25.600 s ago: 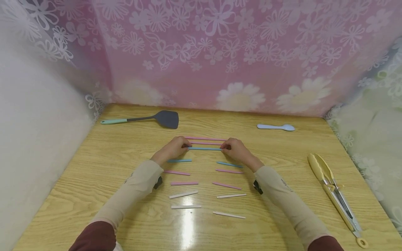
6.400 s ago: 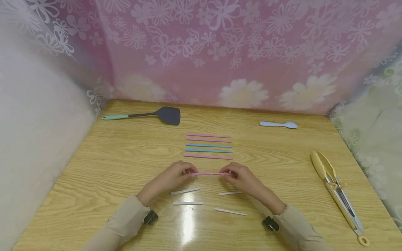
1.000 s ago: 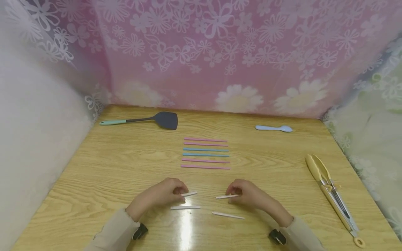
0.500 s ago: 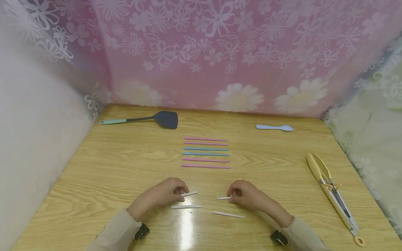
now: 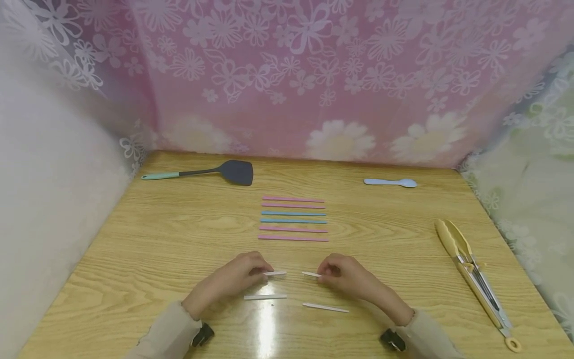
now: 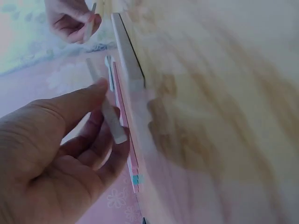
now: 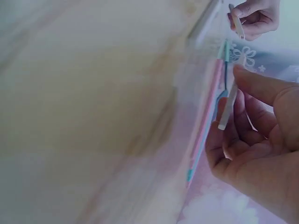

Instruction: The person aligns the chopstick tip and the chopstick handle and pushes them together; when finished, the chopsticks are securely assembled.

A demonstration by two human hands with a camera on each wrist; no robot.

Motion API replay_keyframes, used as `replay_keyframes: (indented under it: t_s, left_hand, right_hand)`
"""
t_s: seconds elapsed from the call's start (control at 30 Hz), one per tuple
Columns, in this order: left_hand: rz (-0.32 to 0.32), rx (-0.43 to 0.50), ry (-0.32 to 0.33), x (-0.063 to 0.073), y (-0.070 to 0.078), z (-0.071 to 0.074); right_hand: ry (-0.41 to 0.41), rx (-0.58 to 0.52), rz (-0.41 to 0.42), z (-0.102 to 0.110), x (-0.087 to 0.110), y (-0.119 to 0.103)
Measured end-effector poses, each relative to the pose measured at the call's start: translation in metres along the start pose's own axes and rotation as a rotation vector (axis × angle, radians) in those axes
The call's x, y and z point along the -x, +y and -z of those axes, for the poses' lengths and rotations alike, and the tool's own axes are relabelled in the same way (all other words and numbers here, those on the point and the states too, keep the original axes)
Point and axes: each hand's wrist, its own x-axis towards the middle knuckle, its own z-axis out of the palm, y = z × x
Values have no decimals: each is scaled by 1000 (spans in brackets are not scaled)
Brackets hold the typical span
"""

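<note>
My left hand [image 5: 242, 274] pinches a short white chopstick piece [image 5: 279, 273] between thumb and fingers, its free end pointing right. Facing it, my right hand [image 5: 352, 278] pinches a second white chopstick piece [image 5: 310, 273], whose tip points left. A gap separates the two ends. Both wrist views show the held pieces close up, the left one [image 6: 113, 122] and the right one [image 7: 228, 112], raised off the table. Nearer the front lie two more white pieces, one at left [image 5: 264, 297] and one at right [image 5: 326, 307]. Beyond the hands, full-length pink chopsticks [image 5: 293, 239] and blue chopsticks [image 5: 293, 221] lie in parallel.
A dark spatula [image 5: 237, 172] with a green handle lies at the back left. A pale blue spoon [image 5: 390, 183] is at the back right. Yellow-tipped tongs [image 5: 475, 279] lie along the right side of the wooden table [image 5: 179, 209]. Floral cloth [image 5: 269, 99] hangs behind.
Two pink pieces held end to end earlier now lie as a full-length chopstick in the row. Both hands now hold white pieces, lifted slightly and brought closer together over the last half second.
</note>
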Motion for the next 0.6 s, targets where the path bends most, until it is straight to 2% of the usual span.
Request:
replay_keyframes:
  t_s: [0.13, 0.27, 0.5, 0.6]
  left_hand:
    - [-63, 0, 64, -2, 3, -1]
    - [-87, 4, 113, -6, 8, -1]
    - [-49, 39, 99, -7, 15, 3]
    - [-69, 35, 104, -8, 16, 3]
  right_hand:
    - [54, -14, 16, 0, -3, -7]
    - [102, -31, 51, 0, -4, -13]
    - [140, -32, 103, 0, -5, -19]
    - [141, -25, 113, 1, -5, -20]
